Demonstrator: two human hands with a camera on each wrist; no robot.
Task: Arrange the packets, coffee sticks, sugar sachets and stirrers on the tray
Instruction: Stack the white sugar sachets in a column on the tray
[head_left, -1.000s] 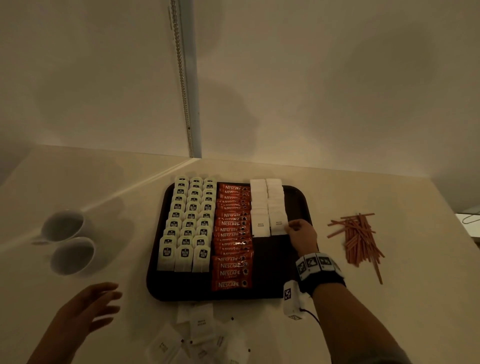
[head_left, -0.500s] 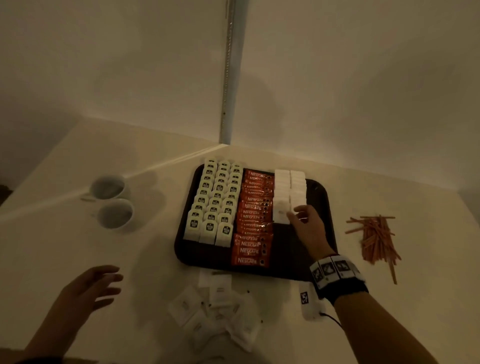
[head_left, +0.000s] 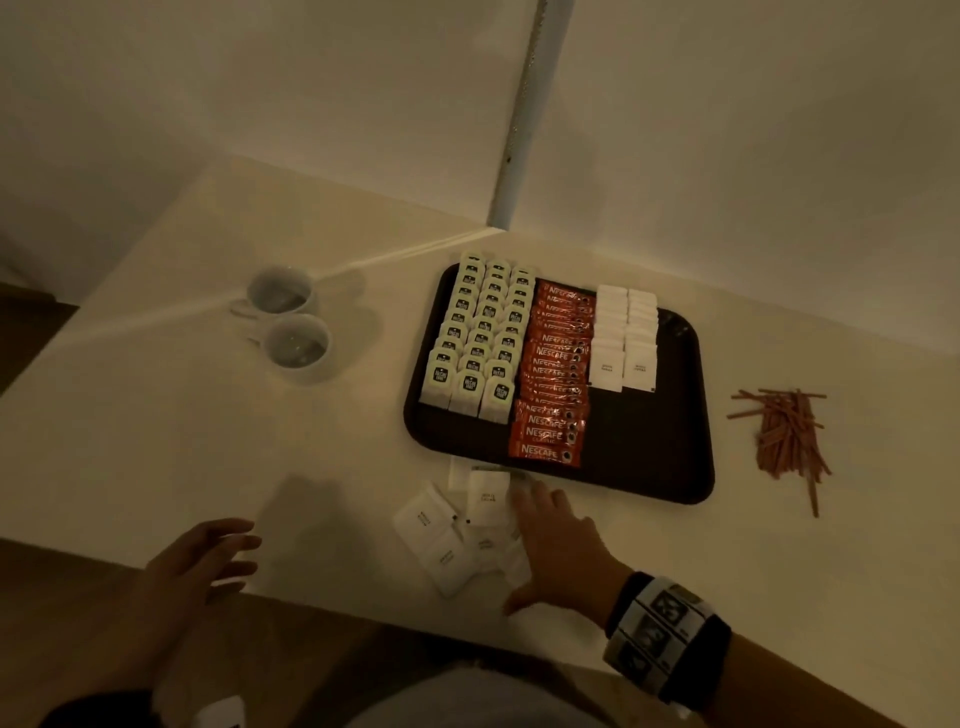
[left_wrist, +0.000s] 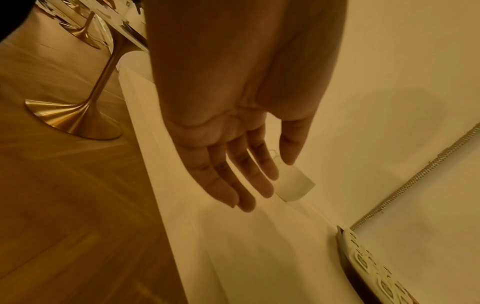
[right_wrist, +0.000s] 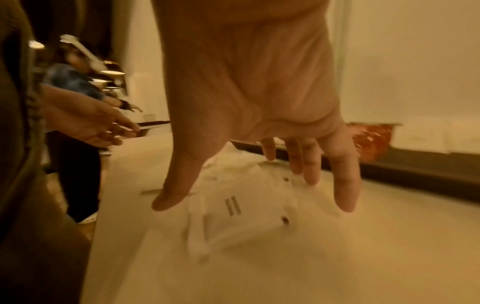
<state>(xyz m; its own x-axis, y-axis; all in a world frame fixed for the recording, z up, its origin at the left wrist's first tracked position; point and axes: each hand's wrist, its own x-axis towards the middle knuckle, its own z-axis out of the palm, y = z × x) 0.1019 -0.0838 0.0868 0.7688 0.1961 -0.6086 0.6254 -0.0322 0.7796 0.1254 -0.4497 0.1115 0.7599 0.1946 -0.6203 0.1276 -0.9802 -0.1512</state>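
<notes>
Her right hand (head_left: 558, 540) hangs spread wide over the loose pile of white sugar sachets (head_left: 467, 525) on the table (head_left: 208, 415), thumb splayed back toward the table's near edge, fingers straight and reaching; whether the fingertips (right_wrist: 345, 202) already touch paper I cannot tell, but nothing is pinched. The left hand (head_left: 202, 561) floats off at about nine o'clock from that pile, well apart from it, fingers relaxed and holding nothing. So the right is the nearer hand. The sachets lie scattered at all angles just beside the near rim of the dark tray (head_left: 696, 415), and the bare patch below the two sugar columns (head_left: 623, 338) sits at about one o'clock from the pile. The wooden stirrers (head_left: 784, 431) wait off the tray at three o'clock.
</notes>
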